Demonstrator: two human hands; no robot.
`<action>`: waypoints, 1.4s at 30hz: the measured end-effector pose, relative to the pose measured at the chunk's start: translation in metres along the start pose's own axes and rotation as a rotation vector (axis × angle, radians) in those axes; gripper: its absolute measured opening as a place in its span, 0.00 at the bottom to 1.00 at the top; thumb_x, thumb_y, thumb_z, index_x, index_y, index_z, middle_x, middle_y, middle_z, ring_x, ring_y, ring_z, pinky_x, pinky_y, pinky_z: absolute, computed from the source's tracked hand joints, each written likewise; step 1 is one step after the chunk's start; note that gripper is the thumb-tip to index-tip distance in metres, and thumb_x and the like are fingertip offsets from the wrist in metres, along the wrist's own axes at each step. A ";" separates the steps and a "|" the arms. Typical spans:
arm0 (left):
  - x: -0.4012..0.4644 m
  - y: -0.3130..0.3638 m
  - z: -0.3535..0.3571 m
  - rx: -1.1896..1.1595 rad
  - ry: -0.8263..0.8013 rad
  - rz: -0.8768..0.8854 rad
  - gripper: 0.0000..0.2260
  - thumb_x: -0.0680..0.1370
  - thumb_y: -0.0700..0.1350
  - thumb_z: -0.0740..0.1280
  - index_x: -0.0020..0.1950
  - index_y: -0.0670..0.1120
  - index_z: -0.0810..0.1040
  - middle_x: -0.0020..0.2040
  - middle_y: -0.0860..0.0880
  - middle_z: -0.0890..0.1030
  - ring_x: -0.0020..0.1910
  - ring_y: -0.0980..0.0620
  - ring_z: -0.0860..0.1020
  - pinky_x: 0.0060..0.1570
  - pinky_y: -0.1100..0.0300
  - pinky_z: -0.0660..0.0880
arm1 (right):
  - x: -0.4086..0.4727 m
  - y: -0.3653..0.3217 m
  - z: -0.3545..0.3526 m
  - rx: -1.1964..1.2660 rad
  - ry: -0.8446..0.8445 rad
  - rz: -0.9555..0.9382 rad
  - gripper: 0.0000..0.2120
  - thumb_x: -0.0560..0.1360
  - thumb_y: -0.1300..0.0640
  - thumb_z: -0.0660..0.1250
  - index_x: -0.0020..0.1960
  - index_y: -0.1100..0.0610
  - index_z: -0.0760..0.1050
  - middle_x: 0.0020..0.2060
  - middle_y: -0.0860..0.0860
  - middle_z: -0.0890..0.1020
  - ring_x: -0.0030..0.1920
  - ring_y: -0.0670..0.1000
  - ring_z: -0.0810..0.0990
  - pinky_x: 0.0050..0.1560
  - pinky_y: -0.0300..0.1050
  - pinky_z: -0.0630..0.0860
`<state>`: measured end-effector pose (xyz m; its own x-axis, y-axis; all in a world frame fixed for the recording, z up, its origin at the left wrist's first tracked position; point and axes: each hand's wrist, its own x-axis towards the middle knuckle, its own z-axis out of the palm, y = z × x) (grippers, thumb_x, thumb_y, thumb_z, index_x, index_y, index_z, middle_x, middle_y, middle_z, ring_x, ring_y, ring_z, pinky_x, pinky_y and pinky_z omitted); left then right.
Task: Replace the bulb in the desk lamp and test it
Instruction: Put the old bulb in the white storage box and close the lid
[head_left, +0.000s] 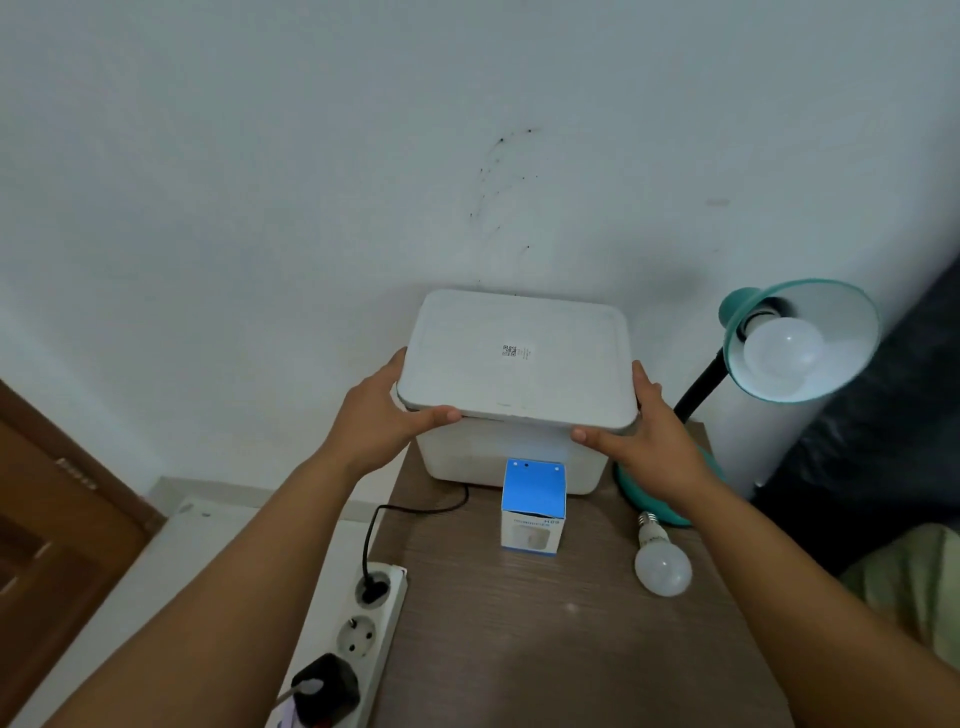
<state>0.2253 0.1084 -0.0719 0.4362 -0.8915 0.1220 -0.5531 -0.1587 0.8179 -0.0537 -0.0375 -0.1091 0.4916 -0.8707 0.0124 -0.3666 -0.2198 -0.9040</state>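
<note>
Fingers of the left hand (387, 415) and right hand (647, 441) clamp the side edges of the white lid (514, 358), thumbs under its front lip, holding it tilted over the white storage bin (457, 460). One bulb (784, 356) sits screwed into the teal desk lamp (802, 340); a loose bulb (662, 564) lies on the wooden table (519, 649) just beside the lamp's base, near the blue bulb box (532, 506). That loose bulb looks light, smooth and breakable, so I'd take it around the globe, gently
</note>
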 end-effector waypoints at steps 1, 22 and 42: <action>-0.005 0.003 -0.001 0.004 0.010 0.009 0.36 0.69 0.56 0.79 0.74 0.63 0.67 0.56 0.73 0.73 0.52 0.77 0.70 0.42 0.81 0.68 | -0.004 -0.002 -0.001 -0.003 0.003 -0.004 0.57 0.56 0.28 0.77 0.77 0.39 0.52 0.75 0.50 0.65 0.78 0.53 0.55 0.74 0.61 0.60; -0.239 0.009 0.053 -0.018 -0.023 -0.044 0.35 0.63 0.53 0.83 0.60 0.75 0.67 0.52 0.82 0.73 0.55 0.81 0.70 0.46 0.83 0.67 | -0.252 0.039 -0.017 0.026 -0.011 0.044 0.53 0.57 0.37 0.78 0.75 0.29 0.52 0.64 0.30 0.73 0.64 0.37 0.71 0.62 0.35 0.68; -0.304 -0.045 0.095 0.310 -0.124 -0.321 0.44 0.64 0.65 0.79 0.76 0.52 0.69 0.70 0.51 0.69 0.70 0.49 0.66 0.67 0.53 0.66 | -0.310 0.081 0.013 -0.397 -0.110 0.241 0.51 0.67 0.37 0.74 0.77 0.39 0.43 0.80 0.49 0.52 0.79 0.54 0.41 0.76 0.53 0.40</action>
<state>0.0495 0.3461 -0.1991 0.5419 -0.8178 -0.1936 -0.5984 -0.5372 0.5945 -0.2256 0.2208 -0.1920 0.4282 -0.8706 -0.2424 -0.7435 -0.1869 -0.6420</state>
